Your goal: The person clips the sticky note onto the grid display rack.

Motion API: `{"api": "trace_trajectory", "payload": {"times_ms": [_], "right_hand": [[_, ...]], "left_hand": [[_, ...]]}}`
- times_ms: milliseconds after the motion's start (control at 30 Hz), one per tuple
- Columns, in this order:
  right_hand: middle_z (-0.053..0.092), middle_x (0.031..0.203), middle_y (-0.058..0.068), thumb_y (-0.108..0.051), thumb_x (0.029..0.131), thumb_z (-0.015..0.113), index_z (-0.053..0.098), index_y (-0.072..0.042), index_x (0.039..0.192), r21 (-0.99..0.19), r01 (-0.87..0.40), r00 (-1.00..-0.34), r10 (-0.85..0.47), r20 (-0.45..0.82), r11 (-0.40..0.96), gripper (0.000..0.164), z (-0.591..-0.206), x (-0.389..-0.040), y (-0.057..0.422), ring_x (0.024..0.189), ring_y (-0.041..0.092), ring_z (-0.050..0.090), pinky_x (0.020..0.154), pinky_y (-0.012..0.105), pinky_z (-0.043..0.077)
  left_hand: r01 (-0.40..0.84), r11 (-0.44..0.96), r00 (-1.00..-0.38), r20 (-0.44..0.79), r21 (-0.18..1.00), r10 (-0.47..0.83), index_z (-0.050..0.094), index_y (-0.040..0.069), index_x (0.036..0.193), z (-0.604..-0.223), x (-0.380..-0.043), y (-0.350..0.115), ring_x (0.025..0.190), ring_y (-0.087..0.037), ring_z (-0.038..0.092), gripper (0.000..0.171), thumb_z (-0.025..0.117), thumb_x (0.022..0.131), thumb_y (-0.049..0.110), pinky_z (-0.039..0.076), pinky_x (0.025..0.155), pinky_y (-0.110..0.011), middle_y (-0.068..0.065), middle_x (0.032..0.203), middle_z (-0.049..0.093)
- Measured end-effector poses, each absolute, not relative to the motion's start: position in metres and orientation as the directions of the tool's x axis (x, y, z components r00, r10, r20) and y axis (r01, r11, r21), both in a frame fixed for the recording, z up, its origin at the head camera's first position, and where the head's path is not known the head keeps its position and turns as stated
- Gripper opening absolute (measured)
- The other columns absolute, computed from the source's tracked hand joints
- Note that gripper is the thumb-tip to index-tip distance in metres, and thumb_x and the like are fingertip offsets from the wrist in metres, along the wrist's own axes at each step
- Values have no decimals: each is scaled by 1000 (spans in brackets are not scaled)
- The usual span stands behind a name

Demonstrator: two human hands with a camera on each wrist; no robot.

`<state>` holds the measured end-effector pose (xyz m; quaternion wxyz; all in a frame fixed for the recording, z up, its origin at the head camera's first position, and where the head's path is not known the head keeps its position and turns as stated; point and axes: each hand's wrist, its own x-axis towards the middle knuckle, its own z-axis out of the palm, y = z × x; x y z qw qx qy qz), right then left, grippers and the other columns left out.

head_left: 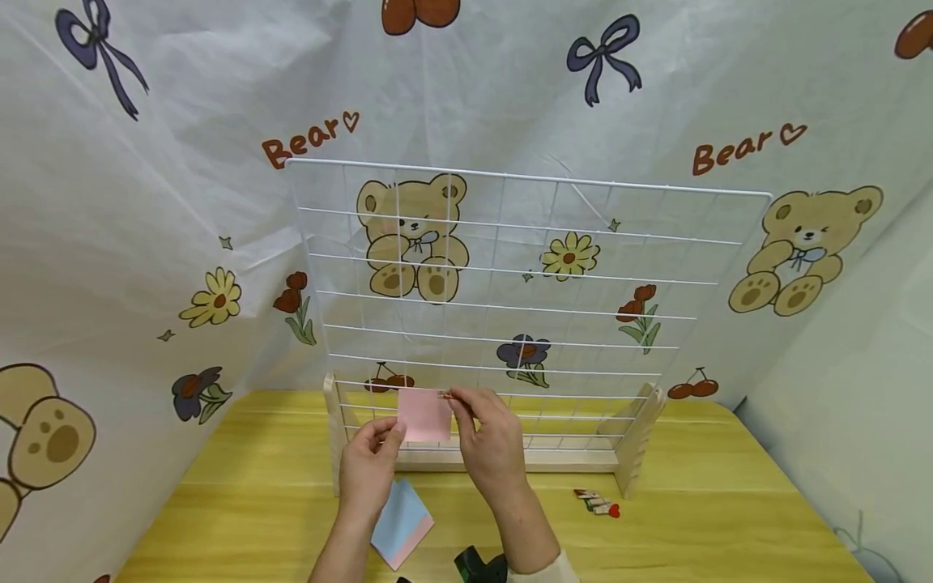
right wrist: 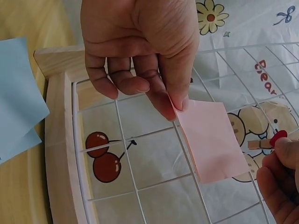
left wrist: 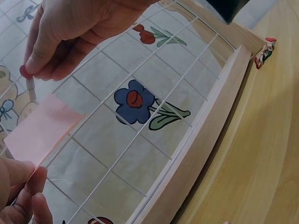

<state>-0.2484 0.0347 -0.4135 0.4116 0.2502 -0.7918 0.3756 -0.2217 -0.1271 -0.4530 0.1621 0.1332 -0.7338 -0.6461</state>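
Observation:
My left hand (head_left: 369, 465) pinches a square pink paper note (head_left: 424, 415) by its lower left edge, between thumb and fingertips. The note is held up against the front of a white wire grid panel (head_left: 528, 176). With thumb and fingers, my right hand (head_left: 492, 445) grips a small wooden clothespin (right wrist: 259, 144) that has a red end. Its wooden tip points at the note's upper right corner. In the right wrist view a small gap shows between clothespin and note; whether it touches the wire I cannot tell.
Wooden feet and a base bar (head_left: 568, 461) hold the grid upright on the yellow wood-grain table (head_left: 729, 518). Blue and pink papers (head_left: 401, 514) lie below my left hand. Several small clothespins (head_left: 598, 504) lie at the right. A black object (head_left: 481, 567) shows at the bottom edge.

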Motion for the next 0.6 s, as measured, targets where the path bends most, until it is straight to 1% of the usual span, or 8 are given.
{"api": "trace_trajectory", "payload": {"times_ms": [100, 233, 433, 600], "right_hand": [[75, 91, 2, -8, 90, 77, 77, -7, 102, -366, -699, -527, -97, 844, 614, 12, -411, -250, 35, 80, 12, 70, 69, 23, 59], [74, 90, 2, -10, 90, 77, 78, -7, 100, -331, -708, -499, -111, 860, 624, 11, -407, -254, 35, 80, 14, 70, 66, 25, 57], [75, 89, 2, -9, 88, 78, 79, -7, 96, -301, -723, -473, -127, 872, 622, 8, -401, -260, 30, 82, 15, 73, 68, 23, 58], [76, 87, 1, -9, 89, 77, 79, -9, 94, -294, -722, -477, -142, 867, 626, 5, -398, -261, 26, 82, 14, 74, 69, 22, 59]], "left_hand": [[8, 130, -913, 61, 991, -402, 72, 6, 114, -453, -222, -127, 85, -11, 58, 23, 69, 98, 23, 47, 67, -22, -9, 103, 74], [2, 148, -915, 62, 989, -399, 72, 6, 115, -452, -221, -127, 85, -11, 57, 26, 69, 99, 26, 46, 66, -22, -8, 103, 73], [2, 159, -915, 66, 987, -397, 72, 6, 114, -451, -221, -127, 84, -12, 57, 26, 69, 99, 27, 46, 65, -23, -8, 102, 74], [2, 149, -914, 62, 989, -400, 73, 7, 113, -452, -221, -126, 82, -11, 57, 23, 70, 98, 24, 45, 65, -22, -8, 101, 74]]}}
